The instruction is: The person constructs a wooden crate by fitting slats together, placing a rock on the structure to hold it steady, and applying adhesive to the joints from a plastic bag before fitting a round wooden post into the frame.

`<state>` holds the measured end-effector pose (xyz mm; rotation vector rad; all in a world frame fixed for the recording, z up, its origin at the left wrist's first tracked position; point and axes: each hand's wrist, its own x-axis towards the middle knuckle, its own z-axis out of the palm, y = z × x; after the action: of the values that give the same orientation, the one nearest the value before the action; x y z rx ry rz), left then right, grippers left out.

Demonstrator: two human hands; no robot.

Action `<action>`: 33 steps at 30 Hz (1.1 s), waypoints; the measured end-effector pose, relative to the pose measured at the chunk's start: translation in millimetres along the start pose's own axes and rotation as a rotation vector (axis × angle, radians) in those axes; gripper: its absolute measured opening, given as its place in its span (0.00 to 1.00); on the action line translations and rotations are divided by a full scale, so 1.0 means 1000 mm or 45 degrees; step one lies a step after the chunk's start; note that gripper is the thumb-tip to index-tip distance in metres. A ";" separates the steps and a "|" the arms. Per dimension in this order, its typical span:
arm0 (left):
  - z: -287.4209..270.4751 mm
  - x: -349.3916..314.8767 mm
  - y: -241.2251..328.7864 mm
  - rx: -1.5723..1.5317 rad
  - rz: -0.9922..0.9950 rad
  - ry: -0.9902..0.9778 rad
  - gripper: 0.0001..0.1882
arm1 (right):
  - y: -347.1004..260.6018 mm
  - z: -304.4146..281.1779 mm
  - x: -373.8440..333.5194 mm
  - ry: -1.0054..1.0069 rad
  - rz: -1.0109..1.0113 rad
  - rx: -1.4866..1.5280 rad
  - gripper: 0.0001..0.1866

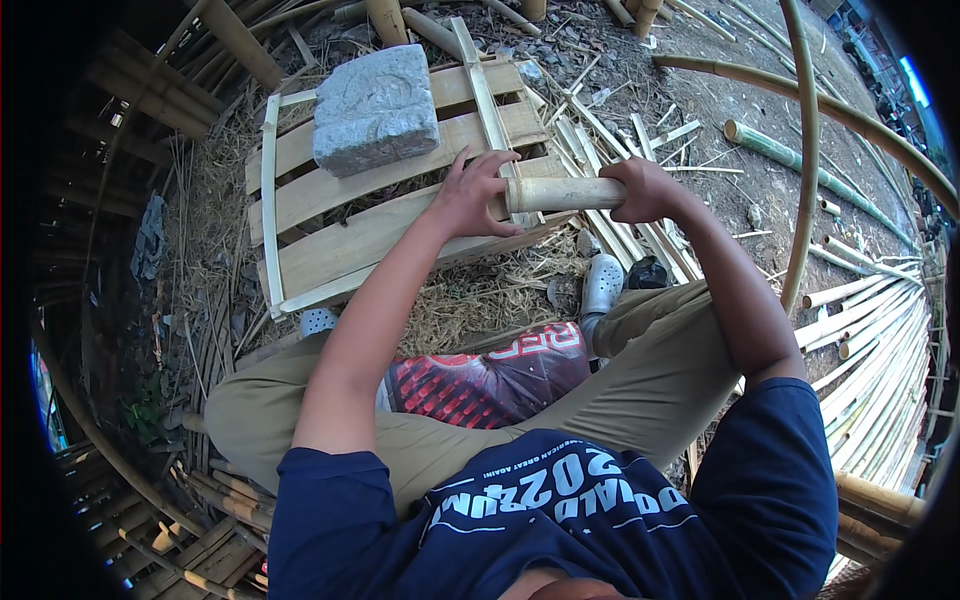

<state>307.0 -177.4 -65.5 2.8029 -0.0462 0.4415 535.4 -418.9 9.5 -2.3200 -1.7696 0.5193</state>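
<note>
My right hand [646, 190] is wrapped round one end of a short, thick piece of bamboo [562, 194], held level above a low slatted wooden platform [340, 245]. At the bamboo's other end, my left hand [470, 198] has its fingers and thumb spread over the platform. Its fingertips come close to a pale split-bamboo strip [478, 85] lying across the slats; whether they touch it I cannot tell. A rough grey concrete block [375, 112] rests on the platform, beyond my left hand. Another pale strip [269, 200] runs along the platform's left side.
Loose bamboo slivers [610, 150] lie right of the platform. A green bamboo pole [800, 170] is on the ground farther right. A curved upright bamboo pole [803, 150] stands near my right arm. Many cut bamboo lengths [885, 360] fan out at the right.
</note>
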 end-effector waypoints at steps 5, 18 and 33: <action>-0.006 0.005 -0.002 -0.008 0.023 -0.158 0.39 | 0.006 -0.003 -0.001 0.062 -0.016 0.016 0.20; -0.009 -0.007 -0.032 0.043 0.205 -0.364 0.55 | 0.006 0.008 -0.003 0.023 -0.031 0.042 0.19; -0.001 -0.012 -0.034 0.071 0.185 -0.277 0.28 | -0.033 0.002 -0.010 0.375 -0.116 0.325 0.16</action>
<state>298.1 -145.0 -77.5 2.9018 -0.2900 0.1701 502.6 -419.0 20.5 -2.0140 -1.5624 0.3444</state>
